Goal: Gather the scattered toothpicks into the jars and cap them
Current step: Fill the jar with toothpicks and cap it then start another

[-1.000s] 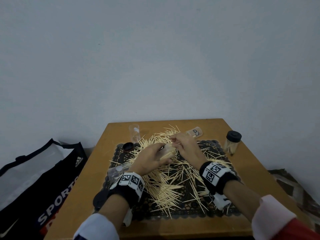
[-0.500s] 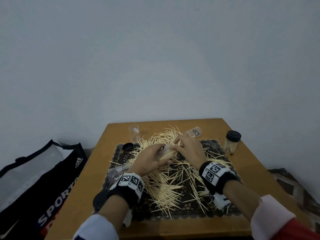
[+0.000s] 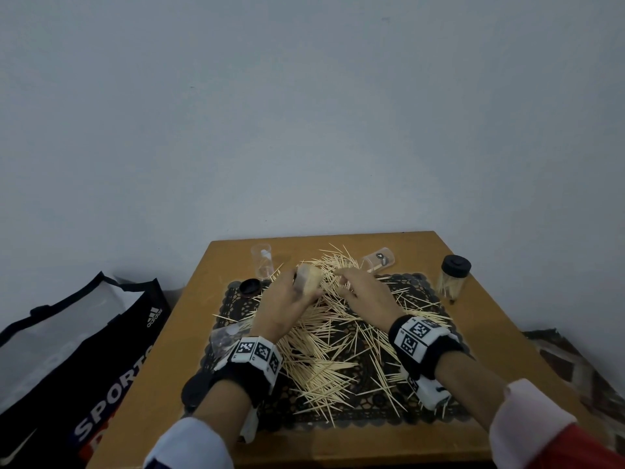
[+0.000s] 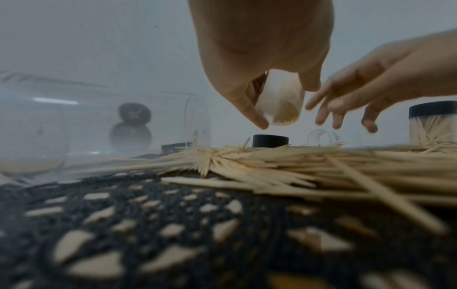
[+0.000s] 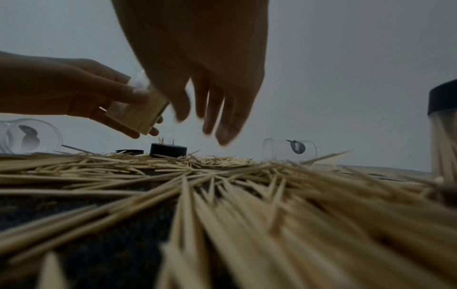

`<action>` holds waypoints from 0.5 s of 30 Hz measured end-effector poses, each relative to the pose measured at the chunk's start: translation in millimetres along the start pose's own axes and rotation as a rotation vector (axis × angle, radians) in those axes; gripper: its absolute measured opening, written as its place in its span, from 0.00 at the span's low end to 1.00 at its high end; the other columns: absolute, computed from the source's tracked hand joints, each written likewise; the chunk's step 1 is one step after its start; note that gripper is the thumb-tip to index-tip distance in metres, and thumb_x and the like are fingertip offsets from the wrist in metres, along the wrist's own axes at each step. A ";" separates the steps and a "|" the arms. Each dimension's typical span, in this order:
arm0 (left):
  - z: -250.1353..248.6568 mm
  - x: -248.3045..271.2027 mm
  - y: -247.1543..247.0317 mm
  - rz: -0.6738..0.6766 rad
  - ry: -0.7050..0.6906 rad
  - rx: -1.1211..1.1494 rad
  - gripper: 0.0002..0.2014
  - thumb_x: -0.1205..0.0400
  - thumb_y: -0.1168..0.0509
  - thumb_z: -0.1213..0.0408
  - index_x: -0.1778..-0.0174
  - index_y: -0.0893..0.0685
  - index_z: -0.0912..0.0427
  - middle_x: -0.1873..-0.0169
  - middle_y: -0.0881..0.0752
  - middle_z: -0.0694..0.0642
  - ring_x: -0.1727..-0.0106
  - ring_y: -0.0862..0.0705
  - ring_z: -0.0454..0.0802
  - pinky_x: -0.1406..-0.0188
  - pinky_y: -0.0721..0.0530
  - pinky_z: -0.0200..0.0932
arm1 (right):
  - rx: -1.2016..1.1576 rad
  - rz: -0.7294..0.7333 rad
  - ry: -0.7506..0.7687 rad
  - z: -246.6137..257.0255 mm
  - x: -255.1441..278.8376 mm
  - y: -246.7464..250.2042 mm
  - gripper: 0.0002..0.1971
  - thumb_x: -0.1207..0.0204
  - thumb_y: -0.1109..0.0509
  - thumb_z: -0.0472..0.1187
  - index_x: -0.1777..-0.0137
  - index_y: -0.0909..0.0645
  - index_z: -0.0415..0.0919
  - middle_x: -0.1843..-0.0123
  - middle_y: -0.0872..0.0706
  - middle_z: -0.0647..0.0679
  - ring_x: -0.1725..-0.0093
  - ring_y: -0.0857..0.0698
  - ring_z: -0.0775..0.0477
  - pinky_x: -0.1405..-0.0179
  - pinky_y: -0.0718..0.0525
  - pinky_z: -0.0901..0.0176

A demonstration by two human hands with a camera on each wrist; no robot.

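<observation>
Gripping clear plastic jar packed with toothpicks [image 3: 309, 282], left hand [image 3: 282, 304] above black lace mat [image 3: 422, 397]. Right hand [image 3: 367, 292] beside jar, fingers loose, empty, over scattered wooden toothpicks [image 3: 324, 360].

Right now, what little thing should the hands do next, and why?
Probably the right hand should pinch up more of the scattered wooden toothpicks and feed them into the clear plastic jar that the left hand holds. The right hand's fingers hang loose, and many toothpicks lie on the black lace mat.
</observation>
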State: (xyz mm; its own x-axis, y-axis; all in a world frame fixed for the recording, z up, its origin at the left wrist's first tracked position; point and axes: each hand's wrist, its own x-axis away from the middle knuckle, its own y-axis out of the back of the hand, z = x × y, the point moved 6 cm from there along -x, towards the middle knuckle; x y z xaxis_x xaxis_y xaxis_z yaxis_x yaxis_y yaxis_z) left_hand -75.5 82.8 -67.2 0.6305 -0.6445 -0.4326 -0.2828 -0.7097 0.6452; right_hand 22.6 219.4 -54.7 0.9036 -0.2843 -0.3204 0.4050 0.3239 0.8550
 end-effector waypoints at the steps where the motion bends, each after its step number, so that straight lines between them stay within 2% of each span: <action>1: 2.8 0.1 1.2 -0.015 0.019 0.003 0.40 0.26 0.38 0.29 0.29 0.26 0.58 0.48 0.14 0.50 0.55 0.15 0.44 0.56 0.13 0.45 | 0.051 0.108 -0.011 -2.3 0.7 -8.4 0.25 0.17 0.35 0.51 0.23 0.31 0.45 0.29 0.22 0.48 0.37 0.21 0.54 0.36 0.20 0.52; 3: 7.2 -0.2 2.4 -0.029 0.045 -0.007 0.36 0.24 0.37 0.31 0.30 0.28 0.57 0.50 0.15 0.50 0.55 0.15 0.46 0.56 0.14 0.48 | 0.143 0.302 -0.012 -6.1 3.0 -24.9 0.36 0.21 0.35 0.61 0.18 0.37 0.45 0.21 0.29 0.46 0.24 0.29 0.47 0.26 0.29 0.43; 5: 8.9 -0.3 1.5 -0.013 0.041 -0.042 0.35 0.22 0.35 0.36 0.26 0.31 0.56 0.47 0.14 0.52 0.53 0.15 0.48 0.55 0.16 0.47 | 0.209 0.433 0.004 -8.2 5.7 -37.1 0.42 0.24 0.36 0.67 0.16 0.42 0.45 0.18 0.34 0.45 0.20 0.35 0.44 0.22 0.35 0.40; 6: 8.8 0.0 0.4 0.001 0.026 -0.062 0.37 0.22 0.36 0.37 0.23 0.34 0.56 0.45 0.15 0.53 0.51 0.15 0.48 0.54 0.17 0.46 | 0.225 0.459 0.020 -8.6 6.5 -40.8 0.42 0.24 0.36 0.67 0.17 0.41 0.45 0.18 0.34 0.46 0.20 0.35 0.45 0.22 0.35 0.40; 9: 6.3 1.6 -0.9 0.040 -0.004 -0.105 0.45 0.24 0.40 0.31 0.17 0.41 0.54 0.39 0.16 0.51 0.46 0.16 0.48 0.48 0.17 0.47 | 0.213 0.400 0.083 -7.5 4.9 -39.8 0.29 0.21 0.34 0.59 0.24 0.29 0.46 0.26 0.25 0.49 0.27 0.28 0.48 0.27 0.30 0.44; 11: 5.3 2.4 -1.0 0.056 -0.004 -0.121 0.47 0.26 0.44 0.26 0.17 0.40 0.54 0.36 0.17 0.52 0.43 0.16 0.49 0.46 0.16 0.49 | 0.206 0.336 0.099 -7.3 3.2 -36.3 0.22 0.20 0.33 0.55 0.29 0.24 0.46 0.32 0.21 0.50 0.31 0.25 0.49 0.29 0.28 0.45; 13: 3.8 3.2 -0.6 0.069 0.017 -0.148 0.46 0.27 0.44 0.27 0.20 0.36 0.56 0.36 0.16 0.54 0.42 0.16 0.50 0.48 0.18 0.45 | 0.238 0.311 0.094 -8.3 2.1 -36.3 0.25 0.21 0.33 0.58 0.29 0.25 0.46 0.33 0.20 0.50 0.32 0.23 0.49 0.31 0.27 0.46; 15: 3.8 3.1 -1.2 0.075 0.037 -0.170 0.40 0.23 0.39 0.33 0.22 0.34 0.57 0.36 0.16 0.54 0.41 0.17 0.51 0.48 0.19 0.44 | 0.297 0.324 0.068 -11.0 2.1 -37.9 0.33 0.24 0.34 0.65 0.25 0.28 0.45 0.33 0.21 0.47 0.32 0.24 0.46 0.32 0.26 0.47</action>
State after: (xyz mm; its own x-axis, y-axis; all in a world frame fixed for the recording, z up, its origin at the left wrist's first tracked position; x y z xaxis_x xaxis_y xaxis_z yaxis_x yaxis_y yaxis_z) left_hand -76.0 80.5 -71.7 0.6396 -0.6803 -0.3579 -0.2059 -0.6002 0.7729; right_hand 10.7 216.4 -92.3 0.9884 -0.1476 -0.0346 0.0513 0.1106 0.9925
